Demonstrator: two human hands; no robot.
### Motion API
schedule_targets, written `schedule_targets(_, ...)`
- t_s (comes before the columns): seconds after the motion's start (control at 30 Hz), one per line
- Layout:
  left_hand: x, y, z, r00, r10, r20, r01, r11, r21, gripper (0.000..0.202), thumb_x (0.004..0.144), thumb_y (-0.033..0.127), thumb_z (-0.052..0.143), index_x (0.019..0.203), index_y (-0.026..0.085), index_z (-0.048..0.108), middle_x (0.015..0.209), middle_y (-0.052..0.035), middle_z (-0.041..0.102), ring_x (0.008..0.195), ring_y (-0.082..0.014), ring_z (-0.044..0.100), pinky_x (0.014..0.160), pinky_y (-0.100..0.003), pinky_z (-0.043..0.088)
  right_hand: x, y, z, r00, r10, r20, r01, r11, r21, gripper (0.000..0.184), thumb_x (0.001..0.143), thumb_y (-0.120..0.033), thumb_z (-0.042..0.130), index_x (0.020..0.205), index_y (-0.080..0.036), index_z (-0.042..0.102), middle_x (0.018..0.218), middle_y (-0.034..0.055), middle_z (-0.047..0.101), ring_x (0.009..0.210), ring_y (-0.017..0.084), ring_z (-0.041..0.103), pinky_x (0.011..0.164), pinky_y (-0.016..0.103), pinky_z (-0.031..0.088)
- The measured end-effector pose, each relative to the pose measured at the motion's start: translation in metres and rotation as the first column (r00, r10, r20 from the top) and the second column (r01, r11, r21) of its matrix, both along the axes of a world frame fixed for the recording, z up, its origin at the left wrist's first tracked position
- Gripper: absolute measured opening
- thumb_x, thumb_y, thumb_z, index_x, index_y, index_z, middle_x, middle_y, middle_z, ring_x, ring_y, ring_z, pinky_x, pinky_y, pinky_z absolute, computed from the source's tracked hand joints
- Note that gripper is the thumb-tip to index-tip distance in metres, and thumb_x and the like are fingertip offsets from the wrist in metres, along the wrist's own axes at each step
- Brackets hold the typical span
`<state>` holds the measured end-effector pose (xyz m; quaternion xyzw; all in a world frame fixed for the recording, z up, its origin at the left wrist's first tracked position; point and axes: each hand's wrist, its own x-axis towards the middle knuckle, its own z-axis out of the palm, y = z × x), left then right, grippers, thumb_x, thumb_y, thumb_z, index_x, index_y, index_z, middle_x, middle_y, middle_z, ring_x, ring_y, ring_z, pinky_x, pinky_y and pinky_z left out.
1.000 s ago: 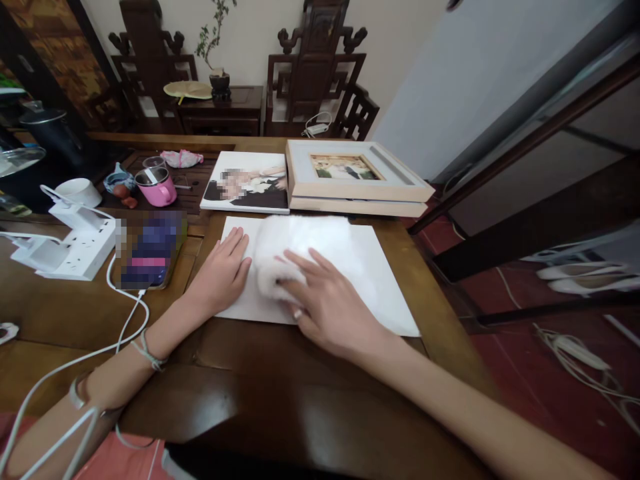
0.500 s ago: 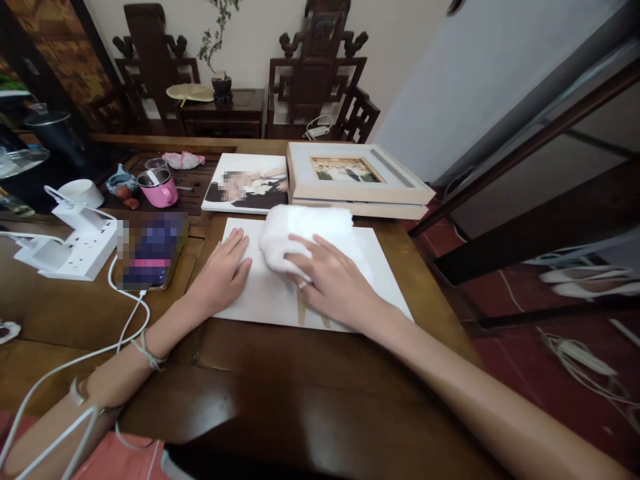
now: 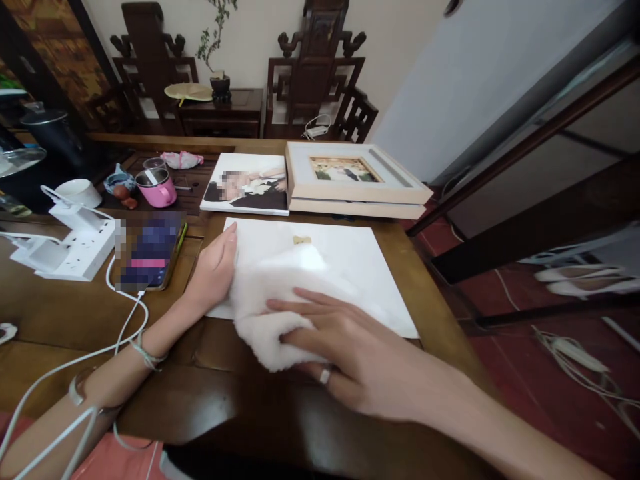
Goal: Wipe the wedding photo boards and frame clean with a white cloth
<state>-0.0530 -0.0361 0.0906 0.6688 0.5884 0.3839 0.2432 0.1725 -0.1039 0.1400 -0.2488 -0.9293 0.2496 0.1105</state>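
Observation:
A white rectangular panel (image 3: pixel 370 267) lies flat on the wooden table, with a small tan mark (image 3: pixel 301 240) near its top. My right hand (image 3: pixel 345 347), a ring on one finger, presses a fluffy white cloth (image 3: pixel 280 280) onto the panel's lower left part. The cloth's bunched end is gripped between thumb and fingers and hangs over the panel's near edge. At the left edge of the panel rests my left hand (image 3: pixel 213 270), turned on its side with fingers stretched out along that edge. Its underside is hidden.
Behind the panel lie a photo print (image 3: pixel 250 190) and stacked picture frames (image 3: pixel 350 177). A phone (image 3: pixel 153 257) on a charging cable, a white power strip (image 3: pixel 85 250) and a pink mug (image 3: pixel 157 187) are at left. The table's right edge (image 3: pixel 450 320) drops to a red floor.
My right hand has drawn the cloth toward me and left, from the panel's top to its near edge, uncovering the tan mark. My left hand has turned from flat onto its side.

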Motion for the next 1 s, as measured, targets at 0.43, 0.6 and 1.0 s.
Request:
schedule_targets(0.43,0.001,0.001,-0.034,0.853,-0.228,-0.469,0.274,0.961,0.031,0.049,0.098,0.023,0.032,0.143,0.005,0.041,0.155,-0.0212,0.035,0.147,-0.0311,0.026,0.119,-0.052,0.027,-0.046,0.102,-0.041,0.881,-0.463,-0.098,0.464,0.886,-0.01,0.037,0.1,-0.036,0.036,0.121,-0.023,0.064,0.131,0.0029,0.066,0.123,0.029,0.057,0.11,0.051,0.036)
schedule_targets(0.6,0.006,-0.002,-0.03,0.85,-0.233,-0.473,0.29,0.956,0.05,0.048,0.098,0.021,0.03,0.143,0.008,0.042,0.152,-0.0199,0.04,0.146,-0.0306,0.029,0.119,-0.054,0.027,-0.058,0.105,-0.033,0.892,-0.435,-0.123,0.436,0.9,-0.02,0.037,0.101,-0.037,0.034,0.12,-0.025,0.064,0.127,0.0021,0.068,0.114,0.028,0.061,0.099,0.043,0.045)
schedule_targets(1.0,-0.015,-0.006,-0.034,0.838,-0.218,-0.501,0.242,0.97,-0.017,0.05,0.099,0.024,0.029,0.143,0.003,0.04,0.157,-0.0222,0.032,0.149,-0.03,0.022,0.121,-0.048,0.022,0.063,0.059,-0.06,0.732,-0.669,-0.129,0.679,0.732,0.061,0.032,0.093,-0.048,0.043,0.092,-0.025,0.066,0.1,0.0086,0.073,0.113,0.038,0.063,0.098,0.061,0.046)
